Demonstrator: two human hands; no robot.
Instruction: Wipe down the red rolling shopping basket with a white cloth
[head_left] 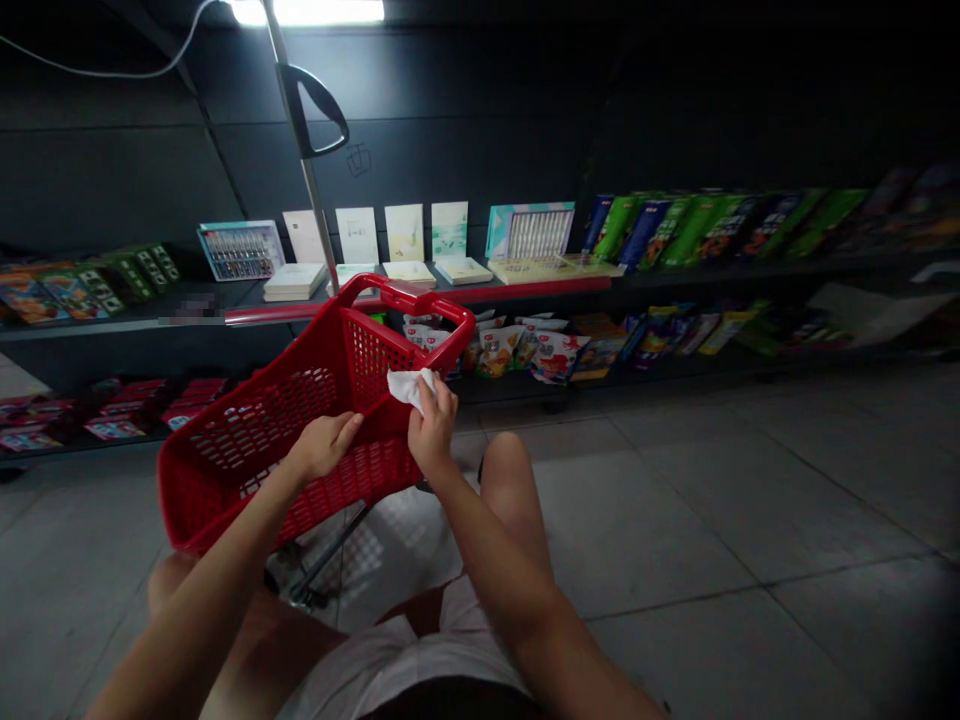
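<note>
the right hand (433,428) pinches a crumpled white wipe (409,388) between thumb and fingers at the right wall of the red plastic shopping basket (247,450), whose long axis runs away from the person, while the left hand (324,447), farther from the wipe, lies open and flat across the basket.

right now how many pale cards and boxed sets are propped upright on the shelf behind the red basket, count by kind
pale cards: 4
boxed sets: 2
total: 6
</note>
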